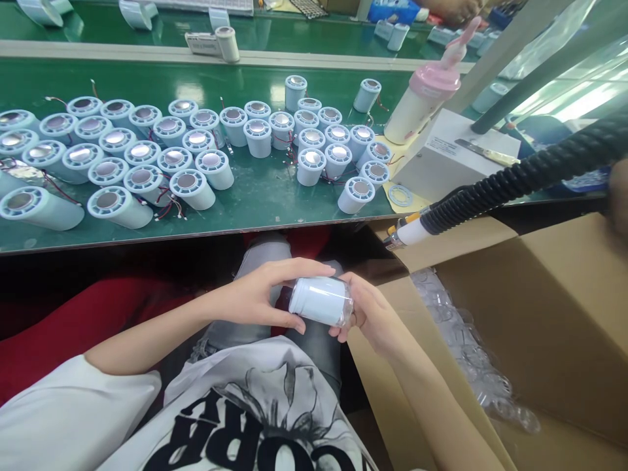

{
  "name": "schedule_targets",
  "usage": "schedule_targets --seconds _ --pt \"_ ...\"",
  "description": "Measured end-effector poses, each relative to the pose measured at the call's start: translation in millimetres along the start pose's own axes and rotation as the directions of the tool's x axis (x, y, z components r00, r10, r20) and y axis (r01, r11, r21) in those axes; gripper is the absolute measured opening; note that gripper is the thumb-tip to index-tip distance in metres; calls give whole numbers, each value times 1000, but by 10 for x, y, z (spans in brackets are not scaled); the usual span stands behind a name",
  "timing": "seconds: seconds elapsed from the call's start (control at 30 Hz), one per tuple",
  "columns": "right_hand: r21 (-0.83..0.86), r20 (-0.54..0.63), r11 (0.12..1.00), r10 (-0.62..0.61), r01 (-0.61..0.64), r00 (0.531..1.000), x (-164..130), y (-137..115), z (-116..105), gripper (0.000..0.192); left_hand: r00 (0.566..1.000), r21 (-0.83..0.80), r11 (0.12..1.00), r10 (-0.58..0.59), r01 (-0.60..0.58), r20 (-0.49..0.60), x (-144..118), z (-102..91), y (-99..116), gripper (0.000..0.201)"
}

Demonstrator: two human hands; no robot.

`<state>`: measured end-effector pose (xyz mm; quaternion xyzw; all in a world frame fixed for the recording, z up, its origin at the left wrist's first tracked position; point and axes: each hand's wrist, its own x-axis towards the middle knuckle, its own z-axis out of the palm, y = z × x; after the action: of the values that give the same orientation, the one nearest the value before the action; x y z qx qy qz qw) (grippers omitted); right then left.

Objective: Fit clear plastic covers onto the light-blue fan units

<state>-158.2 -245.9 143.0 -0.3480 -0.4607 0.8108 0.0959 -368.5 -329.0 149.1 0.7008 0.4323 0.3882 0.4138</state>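
Over my lap, below the bench edge, I hold a pale blue cylinder [320, 299] lying on its side. My left hand [262, 294] grips its left end, fingers curled over the top. My right hand [369, 313] holds the right end, where a clear plastic cap sits. On the green bench [255, 193] above stand several more pale blue cylinders [186, 154] with silver discs on top and thin red wires between them.
An open cardboard box [540, 314] with clear plastic pieces [466, 347] stands at my right. A black ribbed hose with a white nozzle [417, 230] reaches over it. A pink-capped bottle [422, 98] leans by a white unit [456, 157]. Another person's hand [619, 196] shows at the right edge.
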Motion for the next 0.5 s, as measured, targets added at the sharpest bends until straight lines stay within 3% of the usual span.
schedule_targets --seconds 0.13,0.27,0.43,0.5 --pt "24 -6 998 55 -55 998 13 -1 47 52 998 3 998 55 -55 -3 7 10 -28 78" --pt "64 64 988 138 -142 988 17 -10 71 56 997 -14 997 79 -79 -10 11 13 -47 77" --pt "96 151 941 310 -326 939 29 -26 68 68 995 24 995 94 -94 -10 19 22 -26 71" --pt "64 184 941 317 -334 930 31 0 52 74 998 10 998 62 -62 -29 19 38 1 66"
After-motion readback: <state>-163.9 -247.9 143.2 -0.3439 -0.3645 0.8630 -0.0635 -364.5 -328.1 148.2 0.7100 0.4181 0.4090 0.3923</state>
